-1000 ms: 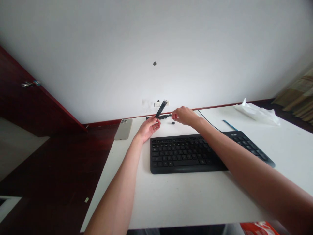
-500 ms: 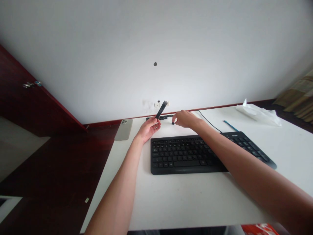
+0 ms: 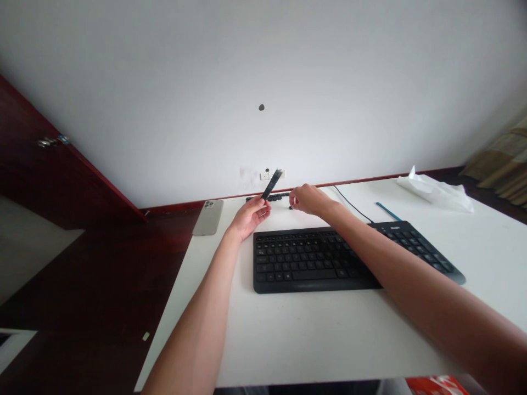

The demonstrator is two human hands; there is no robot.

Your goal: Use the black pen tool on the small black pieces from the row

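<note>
My left hand (image 3: 249, 218) pinches a long black strip (image 3: 272, 184), possibly a keyboard part, which tilts up and to the right. My right hand (image 3: 309, 199) hangs with curled fingers just over a small black keycap (image 3: 290, 208) on the white desk (image 3: 329, 340); the fingertips partly hide it. Whether they grip it is hard to tell. Behind both hands lies a row of loose black keycaps (image 3: 267, 198). A black keyboard (image 3: 313, 260) sits just below my hands, with my right forearm crossing above its right part.
A phone in a beige case (image 3: 208, 217) lies left of the keycaps. A thin black cable (image 3: 352, 199) runs from the keyboard toward the wall. A blue pen (image 3: 388, 211) and white plastic wrap (image 3: 435, 195) lie at the right. The desk's left edge drops to a dark red floor.
My right hand has dropped slightly toward the small keycap, which stays in place. My left hand and the black strip have barely moved.
</note>
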